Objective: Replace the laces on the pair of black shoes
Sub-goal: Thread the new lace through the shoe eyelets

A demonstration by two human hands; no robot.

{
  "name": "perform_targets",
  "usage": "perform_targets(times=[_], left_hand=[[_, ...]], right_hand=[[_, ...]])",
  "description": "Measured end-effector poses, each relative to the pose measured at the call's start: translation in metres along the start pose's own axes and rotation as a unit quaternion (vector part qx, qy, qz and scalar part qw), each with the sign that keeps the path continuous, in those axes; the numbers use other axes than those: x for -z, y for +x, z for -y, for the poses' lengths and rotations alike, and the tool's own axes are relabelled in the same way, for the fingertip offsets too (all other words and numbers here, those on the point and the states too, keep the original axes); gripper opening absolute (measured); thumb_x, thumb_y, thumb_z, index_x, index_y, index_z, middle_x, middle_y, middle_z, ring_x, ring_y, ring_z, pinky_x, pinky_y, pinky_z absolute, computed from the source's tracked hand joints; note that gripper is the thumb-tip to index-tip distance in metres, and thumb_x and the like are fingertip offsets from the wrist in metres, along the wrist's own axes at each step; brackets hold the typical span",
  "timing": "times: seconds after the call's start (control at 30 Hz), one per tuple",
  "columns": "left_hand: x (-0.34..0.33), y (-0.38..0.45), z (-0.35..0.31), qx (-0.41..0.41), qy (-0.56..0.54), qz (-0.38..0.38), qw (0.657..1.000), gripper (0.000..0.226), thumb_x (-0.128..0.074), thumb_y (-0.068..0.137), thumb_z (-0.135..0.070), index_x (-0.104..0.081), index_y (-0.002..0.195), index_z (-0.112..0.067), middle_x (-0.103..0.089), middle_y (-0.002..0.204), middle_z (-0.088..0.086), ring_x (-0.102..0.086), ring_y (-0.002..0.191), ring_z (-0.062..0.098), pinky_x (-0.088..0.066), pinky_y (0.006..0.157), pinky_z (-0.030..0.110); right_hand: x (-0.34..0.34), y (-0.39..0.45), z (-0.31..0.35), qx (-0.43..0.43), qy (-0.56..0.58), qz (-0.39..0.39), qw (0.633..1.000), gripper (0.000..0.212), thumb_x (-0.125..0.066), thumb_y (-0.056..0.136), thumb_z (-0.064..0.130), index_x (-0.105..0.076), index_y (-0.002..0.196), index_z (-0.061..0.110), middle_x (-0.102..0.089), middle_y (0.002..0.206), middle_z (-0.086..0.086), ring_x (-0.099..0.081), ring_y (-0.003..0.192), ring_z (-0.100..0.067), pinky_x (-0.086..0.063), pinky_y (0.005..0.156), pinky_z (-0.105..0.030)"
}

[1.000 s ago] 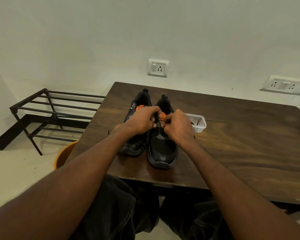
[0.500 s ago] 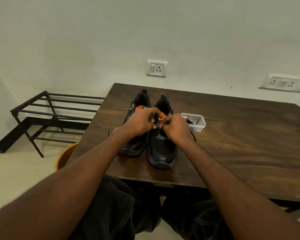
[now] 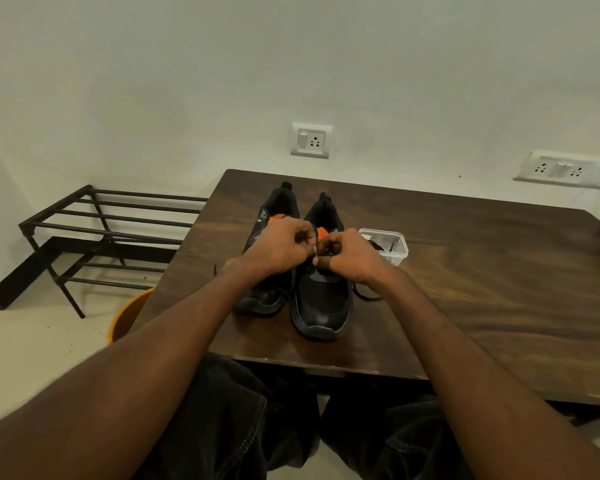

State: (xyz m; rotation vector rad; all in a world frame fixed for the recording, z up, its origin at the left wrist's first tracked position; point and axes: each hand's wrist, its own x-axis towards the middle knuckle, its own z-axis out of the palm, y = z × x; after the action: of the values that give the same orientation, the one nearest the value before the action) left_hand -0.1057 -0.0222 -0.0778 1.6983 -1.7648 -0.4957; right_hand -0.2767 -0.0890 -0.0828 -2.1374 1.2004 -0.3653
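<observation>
A: Where does the pair stand?
B: Both black shoes (image 3: 321,299) sit side by side near the table's (image 3: 482,289) front-left corner.

A: And your grip?
B: Your left hand (image 3: 279,249) and right hand (image 3: 349,256) each pinch the black lace (image 3: 315,237) over the right-side shoe; a clear plastic tub (image 3: 385,245) stands just beside.

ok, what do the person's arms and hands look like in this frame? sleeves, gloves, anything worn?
Both forearms are bare up to the frame edge: no sleeves in view. The left hand and right hand wear no gloves, and no rings, watch or wristbands show on the visible sides. No markings or cables. The only clothing visible is dark denim-like trousers with light stitching on the lap.
</observation>
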Motion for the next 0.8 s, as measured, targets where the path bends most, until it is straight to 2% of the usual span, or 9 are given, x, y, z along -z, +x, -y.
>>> perform_targets(times=[0.07, 0.17, 0.2, 0.27, 0.33, 0.47, 0.6, 0.7, 0.8], left_hand=[[0.008, 0.002, -0.006, 0.017, -0.118, -0.045, 0.992, 0.003, -0.063, 0.099, -0.017, -0.064, 0.097, -0.018, -0.073, 0.092, 0.002, -0.071, 0.086, 0.015, -0.054, 0.072, 0.028], [0.031, 0.004, -0.018, 0.048, -0.410, -0.149, 0.898, 0.006, -0.051, 0.106, -0.017, -0.053, 0.105, -0.012, -0.070, 0.083, 0.005, -0.072, 0.074, 0.023, -0.048, 0.053, 0.025], [0.034, 0.004, -0.020, 0.049, -0.412, -0.179, 0.892, 0.004, -0.052, 0.106, -0.018, -0.053, 0.106, -0.014, -0.066, 0.079, 0.003, -0.067, 0.066, 0.019, -0.047, 0.051, 0.024], [0.032, 0.000, -0.018, 0.042, -0.228, -0.191, 0.954, 0.005, -0.060, 0.103, -0.022, -0.057, 0.106, -0.019, -0.060, 0.081, -0.005, -0.059, 0.062, 0.007, -0.047, 0.055, 0.018], [0.020, -0.005, -0.015, 0.024, -0.020, -0.096, 0.995, 0.005, -0.066, 0.099, -0.024, -0.063, 0.103, -0.021, -0.059, 0.087, -0.007, -0.057, 0.070, 0.004, -0.048, 0.062, 0.017], [0.004, -0.004, -0.007, 0.021, 0.136, 0.028, 0.990, 0.016, -0.068, 0.096, -0.020, -0.061, 0.083, -0.024, -0.056, 0.088, -0.005, -0.052, 0.075, 0.005, -0.043, 0.070, 0.019], [0.012, 0.003, -0.013, 0.040, -0.107, -0.044, 0.992, 0.016, -0.055, 0.104, -0.014, -0.061, 0.094, -0.024, -0.070, 0.093, 0.000, -0.068, 0.085, 0.015, -0.050, 0.070, 0.025], [0.030, 0.006, -0.019, 0.090, -0.419, -0.157, 0.890, 0.014, -0.043, 0.111, -0.020, -0.056, 0.108, -0.016, -0.069, 0.081, 0.002, -0.067, 0.072, 0.021, -0.046, 0.053, 0.023], [0.027, 0.002, -0.015, 0.076, -0.199, -0.134, 0.968, 0.015, -0.055, 0.106, -0.033, -0.059, 0.113, -0.020, -0.064, 0.088, -0.005, -0.060, 0.073, 0.008, -0.044, 0.060, 0.018]], right_hand=[[0.004, 0.000, -0.004, 0.004, 0.007, 0.003, 1.000, 0.029, -0.082, 0.087, 0.030, -0.071, 0.113, 0.021, -0.070, 0.107, -0.004, -0.070, 0.096, -0.018, -0.062, 0.082, -0.038], [0.007, 0.001, -0.008, 0.011, -0.014, 0.014, 1.000, 0.032, -0.083, 0.086, 0.037, -0.070, 0.113, 0.025, -0.065, 0.102, -0.002, -0.065, 0.094, -0.018, -0.051, 0.074, -0.030], [0.007, 0.002, -0.009, 0.015, -0.025, 0.015, 0.999, 0.032, -0.083, 0.086, 0.039, -0.070, 0.112, 0.025, -0.065, 0.102, -0.003, -0.065, 0.095, -0.018, -0.050, 0.075, -0.031], [0.006, 0.004, -0.011, 0.019, -0.041, 0.012, 0.999, 0.034, -0.083, 0.085, 0.041, -0.070, 0.113, 0.027, -0.066, 0.105, -0.004, -0.065, 0.095, -0.018, -0.051, 0.076, -0.032], [0.005, 0.005, -0.010, 0.025, -0.048, 0.012, 0.998, 0.038, -0.083, 0.085, 0.042, -0.069, 0.117, 0.027, -0.066, 0.108, -0.004, -0.066, 0.098, -0.019, -0.054, 0.078, -0.033], [0.004, 0.006, -0.010, 0.022, -0.063, 0.007, 0.998, 0.042, -0.082, 0.084, 0.044, -0.068, 0.120, 0.029, -0.066, 0.112, -0.005, -0.068, 0.099, -0.019, -0.060, 0.084, -0.039], [0.004, 0.006, -0.011, 0.024, -0.064, 0.006, 0.998, 0.040, -0.082, 0.084, 0.045, -0.068, 0.118, 0.029, -0.065, 0.110, -0.005, -0.067, 0.096, -0.018, -0.059, 0.080, -0.037], [0.005, 0.005, -0.010, 0.021, -0.060, 0.007, 0.998, 0.038, -0.082, 0.086, 0.043, -0.068, 0.118, 0.028, -0.060, 0.104, -0.003, -0.062, 0.092, -0.017, -0.053, 0.072, -0.033], [0.005, 0.005, -0.011, 0.019, -0.064, 0.005, 0.998, 0.039, -0.081, 0.086, 0.044, -0.068, 0.119, 0.029, -0.064, 0.107, -0.006, -0.067, 0.097, -0.022, -0.057, 0.073, -0.035]])
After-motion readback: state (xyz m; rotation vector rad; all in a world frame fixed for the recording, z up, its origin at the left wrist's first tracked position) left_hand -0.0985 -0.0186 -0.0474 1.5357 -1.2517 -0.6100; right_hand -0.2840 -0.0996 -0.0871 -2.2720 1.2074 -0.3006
